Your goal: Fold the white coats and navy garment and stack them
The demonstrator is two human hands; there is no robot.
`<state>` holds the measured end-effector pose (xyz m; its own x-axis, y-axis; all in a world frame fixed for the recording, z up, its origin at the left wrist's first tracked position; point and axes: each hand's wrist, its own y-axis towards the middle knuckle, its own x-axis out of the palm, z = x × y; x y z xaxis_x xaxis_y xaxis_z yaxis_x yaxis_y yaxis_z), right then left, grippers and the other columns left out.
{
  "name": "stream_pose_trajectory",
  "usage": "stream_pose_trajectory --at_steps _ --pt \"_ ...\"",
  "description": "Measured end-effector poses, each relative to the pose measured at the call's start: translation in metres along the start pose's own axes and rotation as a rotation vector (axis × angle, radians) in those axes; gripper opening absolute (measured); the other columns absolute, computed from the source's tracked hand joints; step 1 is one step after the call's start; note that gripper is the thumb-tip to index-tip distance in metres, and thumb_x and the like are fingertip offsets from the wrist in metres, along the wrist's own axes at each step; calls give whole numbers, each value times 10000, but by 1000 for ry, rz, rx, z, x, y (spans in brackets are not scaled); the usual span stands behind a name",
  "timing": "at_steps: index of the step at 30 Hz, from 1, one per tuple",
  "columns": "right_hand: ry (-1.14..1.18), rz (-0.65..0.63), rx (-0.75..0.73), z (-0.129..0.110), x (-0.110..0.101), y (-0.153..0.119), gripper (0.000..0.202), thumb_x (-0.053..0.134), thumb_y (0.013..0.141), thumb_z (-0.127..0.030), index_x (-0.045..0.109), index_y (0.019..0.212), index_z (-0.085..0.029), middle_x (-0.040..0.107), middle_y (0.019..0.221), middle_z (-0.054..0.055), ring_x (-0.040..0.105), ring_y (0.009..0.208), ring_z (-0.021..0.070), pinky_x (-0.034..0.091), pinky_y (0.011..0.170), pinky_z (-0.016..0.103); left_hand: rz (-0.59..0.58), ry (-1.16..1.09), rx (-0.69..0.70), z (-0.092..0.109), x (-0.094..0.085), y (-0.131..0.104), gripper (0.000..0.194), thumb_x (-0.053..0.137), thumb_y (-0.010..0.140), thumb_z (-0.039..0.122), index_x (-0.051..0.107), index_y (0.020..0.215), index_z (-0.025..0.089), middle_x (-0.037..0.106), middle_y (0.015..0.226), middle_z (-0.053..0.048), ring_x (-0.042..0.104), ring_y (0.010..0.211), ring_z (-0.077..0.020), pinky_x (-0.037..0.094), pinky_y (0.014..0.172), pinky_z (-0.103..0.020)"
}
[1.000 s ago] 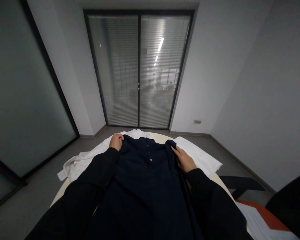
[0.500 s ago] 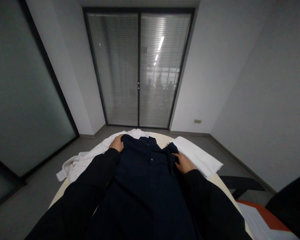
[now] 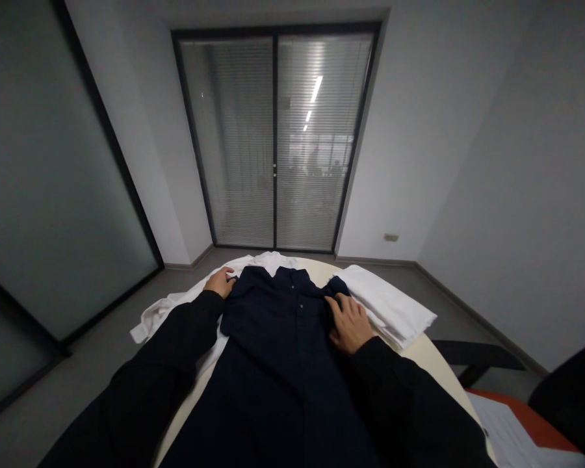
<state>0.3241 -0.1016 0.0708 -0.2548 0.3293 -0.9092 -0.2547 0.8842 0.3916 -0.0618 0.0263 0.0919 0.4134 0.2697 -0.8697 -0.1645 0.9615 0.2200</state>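
A dark navy button-up shirt (image 3: pixel 277 364) lies front up with its collar toward the far edge of a round cream table (image 3: pixel 439 364). At the shirt's far left shoulder, my left hand (image 3: pixel 219 283) is closed on a bit of the navy cloth, fingertips partly hidden. My right hand (image 3: pixel 351 324) rests on the right side of the shirt near the bunched sleeve, its fingers slightly bent and apart. Just beyond that hand is a folded white cloth (image 3: pixel 390 305). A rumpled white garment (image 3: pixel 168 312) lies under and beside my left forearm.
Papers (image 3: pixel 507 429) and a red-orange surface (image 3: pixel 541 419) show at the lower right, beside a dark chair (image 3: pixel 572 396). Past the table stand glass doors with blinds (image 3: pixel 273 149). A frosted glass panel (image 3: pixel 53 195) is on the left.
My left hand has shifted outward to the left, drawing the shirt's left shoulder cloth with it. My right hand has turned over the cloth, its fingers more spread. The view has tilted slightly.
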Motion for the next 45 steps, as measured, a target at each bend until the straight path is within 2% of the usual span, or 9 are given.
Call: stream_pose_trajectory --at_steps 4,9,18,21,25,30,34,38,45 --pt "216 -303 -377 -64 -16 -25 929 715 667 -570 305 1467 -338 210 1561 103 188 1398 407 166 1097 608 32 -8 -51 -5 -7 -8 250 564 851 372 660 1007 202 716 987 -88 656 963 -244 470 823 -305" --pt "381 -560 -572 -106 0 -69 1166 787 494 -661 231 1483 -394 47 1606 81 94 1422 446 49 1087 677 44 -43 -64 -8 -15 -17 224 631 798 400 692 867 196 725 910 -91 668 901 -250 484 785 -297" --pt "413 -592 -680 -127 12 -97 719 679 778 -522 322 1402 -522 89 1603 -21 87 1424 442 96 1048 727 279 -162 -77 -1 -46 -27 288 526 887 279 550 1164 201 695 1026 -76 654 949 -218 477 835 -303" --pt "435 -615 -685 -129 8 -97 807 703 724 -579 297 1418 -513 121 1599 2 104 1417 456 82 1038 739 290 -239 -7 11 -42 -35 351 579 850 256 517 1192 204 689 1005 -56 661 878 -197 487 810 -294" --pt "465 -682 -666 -123 -7 -83 1050 774 545 -650 277 1449 -453 268 1561 48 240 1386 443 170 1048 699 36 -369 157 34 -21 -56 492 651 797 261 472 1252 210 665 1052 -45 642 676 -138 521 694 -279" --pt "338 -560 -500 -91 -21 -54 776 691 667 -633 494 1358 -339 415 1476 93 425 1291 355 336 1025 558 -423 -368 217 51 3 -88 491 677 784 292 506 1232 191 669 1078 -65 653 611 -123 540 533 -250" --pt "159 -411 -319 -51 -16 -40 626 624 787 -506 498 1360 -288 419 1467 109 405 1300 345 369 1010 523 -354 -187 298 45 5 -97 282 596 839 222 597 1120 204 690 990 -43 675 829 -180 555 786 -337" --pt "-35 -288 -101 -14 -7 -33 524 595 813 -390 556 1309 -224 456 1418 143 397 1286 359 374 1012 504 -155 -78 269 28 9 -95 343 656 785 192 635 1127 210 517 1340 -125 443 1272 -317 344 1069 -482" --pt "20 -119 52 13 3 -30 780 619 791 -297 273 1485 -208 255 1525 156 419 1297 302 375 1039 411 -97 -91 233 6 19 -75 292 626 822 229 674 1110 215 664 1149 -83 581 1131 -255 413 1023 -382"
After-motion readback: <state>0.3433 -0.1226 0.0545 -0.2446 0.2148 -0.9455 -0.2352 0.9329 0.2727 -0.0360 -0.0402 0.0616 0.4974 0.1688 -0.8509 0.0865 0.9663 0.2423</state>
